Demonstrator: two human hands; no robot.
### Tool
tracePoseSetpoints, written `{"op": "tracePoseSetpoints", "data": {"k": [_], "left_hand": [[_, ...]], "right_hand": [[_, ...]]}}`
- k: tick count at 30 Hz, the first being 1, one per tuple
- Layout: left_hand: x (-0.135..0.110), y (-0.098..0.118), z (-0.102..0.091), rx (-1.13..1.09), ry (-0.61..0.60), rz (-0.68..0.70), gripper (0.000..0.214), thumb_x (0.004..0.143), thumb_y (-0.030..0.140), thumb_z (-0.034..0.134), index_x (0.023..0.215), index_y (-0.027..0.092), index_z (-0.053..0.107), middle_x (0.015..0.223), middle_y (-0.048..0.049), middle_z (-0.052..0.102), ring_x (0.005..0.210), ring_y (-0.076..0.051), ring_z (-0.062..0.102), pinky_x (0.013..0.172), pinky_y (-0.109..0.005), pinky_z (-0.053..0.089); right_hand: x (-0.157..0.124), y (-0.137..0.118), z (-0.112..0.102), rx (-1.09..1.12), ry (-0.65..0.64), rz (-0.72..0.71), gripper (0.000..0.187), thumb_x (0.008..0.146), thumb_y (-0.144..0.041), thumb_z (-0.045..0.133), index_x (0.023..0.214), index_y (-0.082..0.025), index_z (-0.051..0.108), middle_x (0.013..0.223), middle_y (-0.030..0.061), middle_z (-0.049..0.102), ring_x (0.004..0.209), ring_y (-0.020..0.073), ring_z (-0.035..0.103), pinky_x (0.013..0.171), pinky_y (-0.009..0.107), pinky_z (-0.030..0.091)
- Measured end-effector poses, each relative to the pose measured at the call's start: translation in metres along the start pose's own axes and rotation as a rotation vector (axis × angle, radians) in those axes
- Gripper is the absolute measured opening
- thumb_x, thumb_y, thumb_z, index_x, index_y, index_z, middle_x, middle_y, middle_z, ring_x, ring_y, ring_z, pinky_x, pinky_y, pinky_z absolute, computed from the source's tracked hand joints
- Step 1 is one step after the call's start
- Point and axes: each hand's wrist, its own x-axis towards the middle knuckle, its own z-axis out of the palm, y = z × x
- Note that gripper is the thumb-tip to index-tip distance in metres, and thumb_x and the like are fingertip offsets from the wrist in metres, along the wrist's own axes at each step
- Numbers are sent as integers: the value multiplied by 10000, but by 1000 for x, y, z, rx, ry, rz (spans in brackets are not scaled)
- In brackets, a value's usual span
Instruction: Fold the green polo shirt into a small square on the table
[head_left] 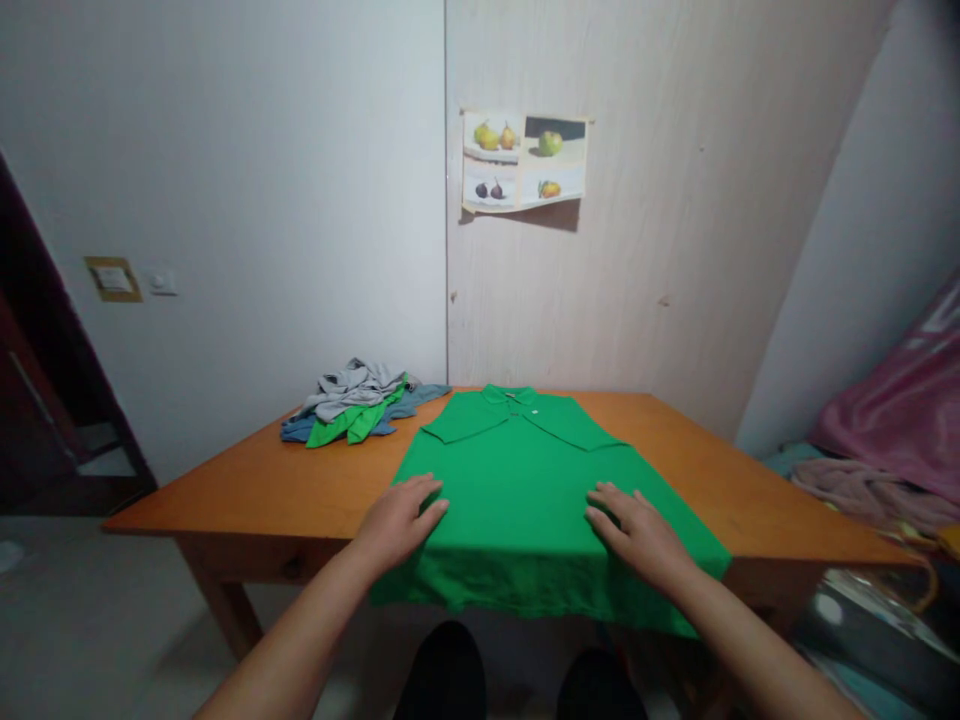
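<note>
Shirt hem: green cloth short-sleeved polo shirt [510,495] overhangs the orange-brown wooden table [300,490] at its near edge.
Grip: left hand [399,520] and right hand [639,530] palm-down, open, apparently touching the cloth.
Long axis: near edge to far edge, between hands, about equally near.
Collar [508,395]: far edge.
Crumpled grey-green-blue clothes pile [356,400]: far left corner.

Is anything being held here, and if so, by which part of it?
Nothing appears held: the left grip and right grip are open, palms down at the green shirt.
</note>
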Motion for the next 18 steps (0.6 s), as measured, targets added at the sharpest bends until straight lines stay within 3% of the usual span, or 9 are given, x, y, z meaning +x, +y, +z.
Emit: {"op": "tracePoseSetpoints", "data": {"k": [4,8,11,14,18], "left_hand": [[-25,4,-4,-96,306,-4,392,958,473,430,1087,208,689,1100,-87,700,1060,-236,634,953,-355,481],[-53,1,3,-124,497,-101,329,926,480,480,934,216,676,948,-69,686,943,-230,635,891,-334,483],[-72,-5,13,-241,569,-211,342,897,519,509,888,213,664,890,-46,682,880,-225,637,836,-314,488],[-87,-13,22,-435,562,-388,406,850,592,541,859,200,647,788,-17,669,775,-215,632,726,-296,492],[-96,-18,29,-596,505,-586,505,723,691,638,794,191,621,719,-13,659,750,-235,641,682,-306,503]], "right_hand": [[-30,12,-10,161,361,68,467,937,-535,397,1091,-212,697,1224,107,692,1184,251,604,1083,417,403],[-61,28,-21,224,609,318,451,888,-559,427,952,-195,684,1026,122,722,1013,274,645,955,392,469],[-83,48,-17,360,674,565,444,846,-557,458,929,-180,675,971,118,720,948,277,651,891,374,486],[-101,71,-6,411,661,793,523,798,-597,463,966,-149,674,1018,145,718,986,310,643,904,402,483],[-117,90,11,506,536,825,590,742,-687,503,941,-163,686,1001,139,731,1014,340,656,874,427,515]]}}
